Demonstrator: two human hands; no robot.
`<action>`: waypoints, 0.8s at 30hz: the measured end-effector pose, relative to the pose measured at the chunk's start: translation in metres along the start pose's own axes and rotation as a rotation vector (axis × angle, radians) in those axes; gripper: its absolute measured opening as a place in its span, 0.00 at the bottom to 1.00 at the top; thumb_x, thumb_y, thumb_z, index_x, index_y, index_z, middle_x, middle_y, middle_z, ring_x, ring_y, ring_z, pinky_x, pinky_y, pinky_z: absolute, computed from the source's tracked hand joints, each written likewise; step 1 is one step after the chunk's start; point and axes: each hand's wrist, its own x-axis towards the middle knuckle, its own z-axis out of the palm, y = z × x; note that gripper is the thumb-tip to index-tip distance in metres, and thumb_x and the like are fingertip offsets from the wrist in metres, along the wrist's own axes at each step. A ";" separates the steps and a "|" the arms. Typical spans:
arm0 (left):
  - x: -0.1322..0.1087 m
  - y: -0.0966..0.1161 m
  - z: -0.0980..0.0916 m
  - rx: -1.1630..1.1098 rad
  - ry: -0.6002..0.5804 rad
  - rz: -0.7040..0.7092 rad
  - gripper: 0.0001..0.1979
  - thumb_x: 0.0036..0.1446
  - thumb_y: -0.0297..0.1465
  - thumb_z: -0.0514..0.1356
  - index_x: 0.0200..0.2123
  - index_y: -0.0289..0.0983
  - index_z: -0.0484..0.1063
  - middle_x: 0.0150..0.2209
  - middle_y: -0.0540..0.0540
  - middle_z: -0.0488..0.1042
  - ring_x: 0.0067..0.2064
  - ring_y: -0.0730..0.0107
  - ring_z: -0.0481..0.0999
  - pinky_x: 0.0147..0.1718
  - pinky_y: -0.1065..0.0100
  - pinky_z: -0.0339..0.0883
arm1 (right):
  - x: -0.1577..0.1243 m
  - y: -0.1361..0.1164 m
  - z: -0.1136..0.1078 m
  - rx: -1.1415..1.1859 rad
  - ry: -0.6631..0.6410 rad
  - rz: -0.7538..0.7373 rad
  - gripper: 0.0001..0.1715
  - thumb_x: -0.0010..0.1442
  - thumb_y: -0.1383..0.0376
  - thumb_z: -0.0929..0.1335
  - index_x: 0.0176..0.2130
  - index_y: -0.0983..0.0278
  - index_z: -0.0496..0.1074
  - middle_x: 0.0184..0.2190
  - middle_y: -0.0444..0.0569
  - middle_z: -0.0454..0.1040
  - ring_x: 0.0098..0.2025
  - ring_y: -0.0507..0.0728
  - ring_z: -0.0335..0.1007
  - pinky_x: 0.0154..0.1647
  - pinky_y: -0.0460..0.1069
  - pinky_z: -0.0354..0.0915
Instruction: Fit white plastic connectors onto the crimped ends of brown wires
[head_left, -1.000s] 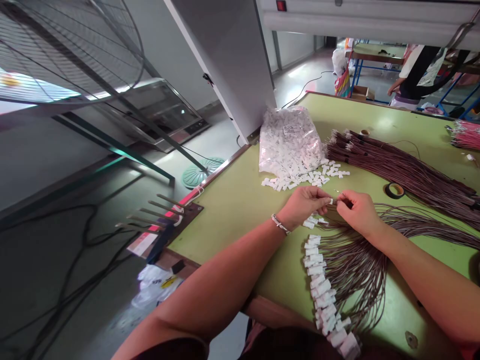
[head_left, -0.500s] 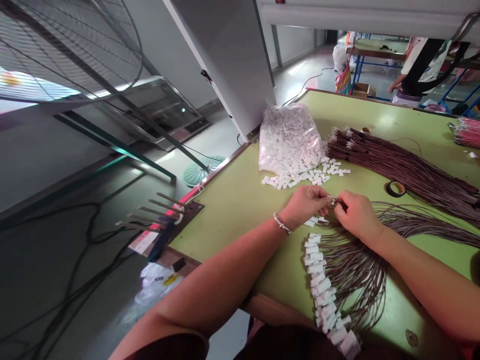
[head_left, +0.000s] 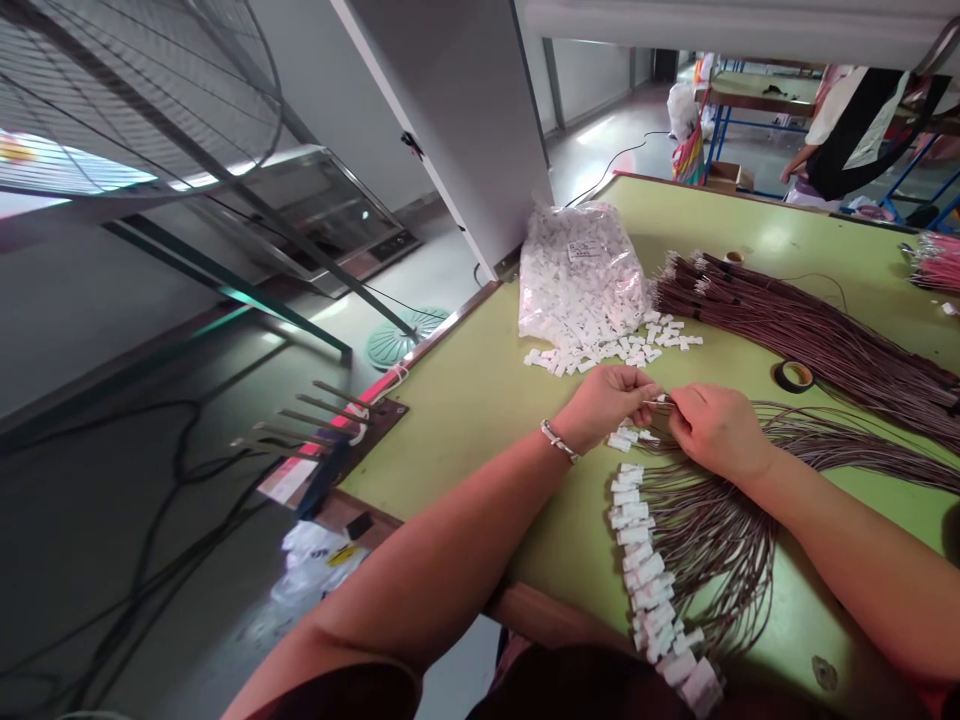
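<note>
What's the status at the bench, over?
Left hand pinches white connector. Right hand pinches brown wire at it. Loose connectors lie just below; nothing blocking.

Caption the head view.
Left hand and right hand hold small white plastic connector and thin brown wire above green table.

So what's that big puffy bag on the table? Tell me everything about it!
The bag is clear, crinkly plastic, stuffed with small white plugs, so it looks white and lumpy. A small paper label shows near its top. It slumps on the green table, near the far left edge, beside a white pillar. Loose plugs lie spilled at its foot, touching it. Brown wires end close on its right.
</note>
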 end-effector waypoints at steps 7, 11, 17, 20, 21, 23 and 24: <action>-0.001 -0.003 -0.001 -0.046 -0.069 0.025 0.09 0.50 0.30 0.66 0.24 0.31 0.71 0.17 0.51 0.71 0.18 0.82 0.68 0.20 0.77 0.64 | 0.004 0.000 -0.004 0.055 -0.066 0.062 0.12 0.57 0.67 0.61 0.24 0.64 0.66 0.20 0.48 0.67 0.23 0.52 0.54 0.26 0.49 0.45; -0.003 -0.004 0.003 -0.047 -0.031 0.071 0.05 0.49 0.26 0.65 0.26 0.31 0.72 0.18 0.51 0.71 0.20 0.81 0.69 0.23 0.76 0.65 | 0.007 -0.001 -0.003 0.314 -0.094 0.232 0.12 0.54 0.66 0.61 0.20 0.63 0.63 0.17 0.43 0.62 0.21 0.50 0.52 0.25 0.48 0.46; -0.003 -0.006 0.012 0.060 0.030 0.178 0.04 0.50 0.24 0.62 0.24 0.32 0.71 0.16 0.53 0.69 0.20 0.80 0.67 0.22 0.76 0.64 | 0.007 -0.004 0.004 0.562 -0.056 0.432 0.12 0.51 0.67 0.61 0.18 0.62 0.58 0.13 0.39 0.54 0.19 0.49 0.48 0.22 0.46 0.46; -0.002 -0.009 0.014 0.083 0.055 0.198 0.05 0.49 0.24 0.62 0.23 0.33 0.70 0.16 0.53 0.69 0.20 0.80 0.67 0.21 0.76 0.63 | 0.008 -0.005 0.006 0.571 -0.053 0.498 0.13 0.51 0.67 0.61 0.17 0.62 0.57 0.13 0.40 0.58 0.19 0.49 0.50 0.21 0.46 0.48; -0.002 -0.010 0.014 0.079 0.057 0.192 0.04 0.49 0.24 0.62 0.24 0.32 0.71 0.17 0.53 0.69 0.20 0.80 0.68 0.21 0.76 0.63 | 0.007 -0.005 0.006 0.557 -0.061 0.507 0.13 0.51 0.67 0.61 0.17 0.62 0.58 0.13 0.40 0.59 0.19 0.49 0.50 0.22 0.46 0.48; -0.001 -0.010 0.012 0.049 0.043 0.160 0.02 0.49 0.24 0.63 0.26 0.32 0.72 0.17 0.52 0.70 0.20 0.80 0.69 0.22 0.76 0.65 | 0.007 -0.004 0.005 0.477 -0.051 0.475 0.11 0.52 0.67 0.62 0.19 0.62 0.62 0.15 0.42 0.62 0.20 0.50 0.53 0.23 0.46 0.50; -0.001 -0.009 0.010 0.024 0.031 0.141 0.02 0.50 0.25 0.63 0.26 0.31 0.73 0.17 0.52 0.70 0.20 0.80 0.69 0.22 0.76 0.65 | 0.006 -0.003 0.003 0.406 -0.026 0.429 0.09 0.53 0.66 0.63 0.22 0.63 0.65 0.17 0.43 0.65 0.21 0.50 0.55 0.24 0.46 0.51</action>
